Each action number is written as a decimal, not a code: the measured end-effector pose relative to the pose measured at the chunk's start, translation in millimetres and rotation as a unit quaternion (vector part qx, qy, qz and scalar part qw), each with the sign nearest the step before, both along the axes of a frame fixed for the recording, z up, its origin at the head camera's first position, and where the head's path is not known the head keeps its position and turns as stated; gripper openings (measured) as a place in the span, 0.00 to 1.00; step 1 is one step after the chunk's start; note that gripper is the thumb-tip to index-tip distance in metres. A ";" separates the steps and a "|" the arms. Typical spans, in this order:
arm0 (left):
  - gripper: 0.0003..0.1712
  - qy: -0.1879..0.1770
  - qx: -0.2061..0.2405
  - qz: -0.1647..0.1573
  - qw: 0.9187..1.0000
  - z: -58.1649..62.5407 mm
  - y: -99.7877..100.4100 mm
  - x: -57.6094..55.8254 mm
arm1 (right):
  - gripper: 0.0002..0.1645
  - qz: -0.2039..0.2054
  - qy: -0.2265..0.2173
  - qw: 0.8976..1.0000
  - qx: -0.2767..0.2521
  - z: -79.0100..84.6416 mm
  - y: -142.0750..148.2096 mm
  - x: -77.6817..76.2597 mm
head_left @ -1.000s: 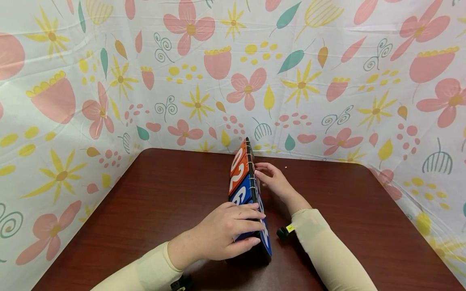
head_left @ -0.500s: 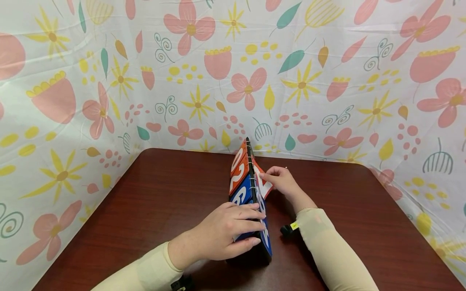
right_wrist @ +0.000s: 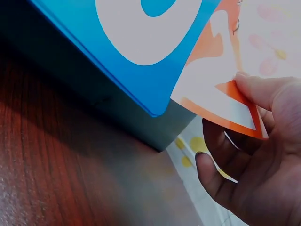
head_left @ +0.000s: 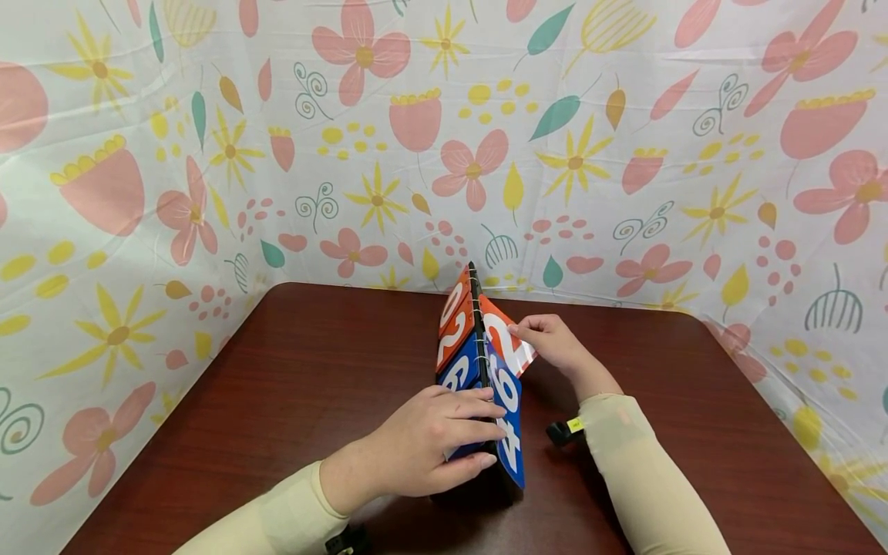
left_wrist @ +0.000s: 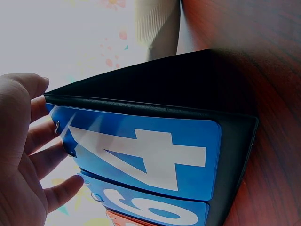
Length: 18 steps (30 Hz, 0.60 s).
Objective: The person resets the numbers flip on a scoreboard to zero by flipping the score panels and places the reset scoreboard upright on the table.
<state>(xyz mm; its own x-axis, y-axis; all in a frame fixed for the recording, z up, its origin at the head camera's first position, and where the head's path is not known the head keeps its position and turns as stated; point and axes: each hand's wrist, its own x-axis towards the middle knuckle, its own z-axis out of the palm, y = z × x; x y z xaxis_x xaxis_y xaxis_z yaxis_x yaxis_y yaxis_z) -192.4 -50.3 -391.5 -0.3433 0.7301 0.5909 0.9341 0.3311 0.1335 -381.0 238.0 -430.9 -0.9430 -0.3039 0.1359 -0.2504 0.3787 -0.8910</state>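
Note:
A tabletop flip scoreboard [head_left: 509, 443] stands like a tent, with ringed number cards on both sloping sides. My left hand [head_left: 430, 439] grips its top ridge at the near end, fingers reaching over the rings. Beneath those fingers the left wrist view shows a blue card with a white 4 [left_wrist: 141, 155]. On the far right side, my right hand [head_left: 555, 343] pinches the outer edge of an orange number card [head_left: 498, 327] and holds it lifted off the scoreboard. In the right wrist view the thumb lies on the orange card's printed face [right_wrist: 207, 80].
A dark reddish wooden table [head_left: 312, 362] carries the scoreboard. Floral cloth [head_left: 486, 154] hangs behind the table and at the sides. A small black device with a yellow tag [head_left: 565, 432] sits by the right wrist.
My right hand has gone from the scoreboard's right side outward to the right, turning a red-orange card; an orange 2 shows now. The left hand stays on the ridge.

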 end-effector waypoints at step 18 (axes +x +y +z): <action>0.19 0.056 -0.004 0.001 0.998 -1.5 0.2 -2.3 | 0.33 -0.065 0.055 0.994 0.067 12.0 -0.8 4.2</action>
<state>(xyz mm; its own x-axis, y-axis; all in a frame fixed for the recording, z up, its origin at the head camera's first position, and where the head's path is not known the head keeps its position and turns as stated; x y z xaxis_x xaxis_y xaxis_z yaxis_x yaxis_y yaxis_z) -194.6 -50.1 -393.0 -0.2766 0.7341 0.6201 0.9424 0.3335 0.0255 -376.8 237.2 -419.0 -0.9572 -0.2033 0.2060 -0.2844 0.5282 -0.8001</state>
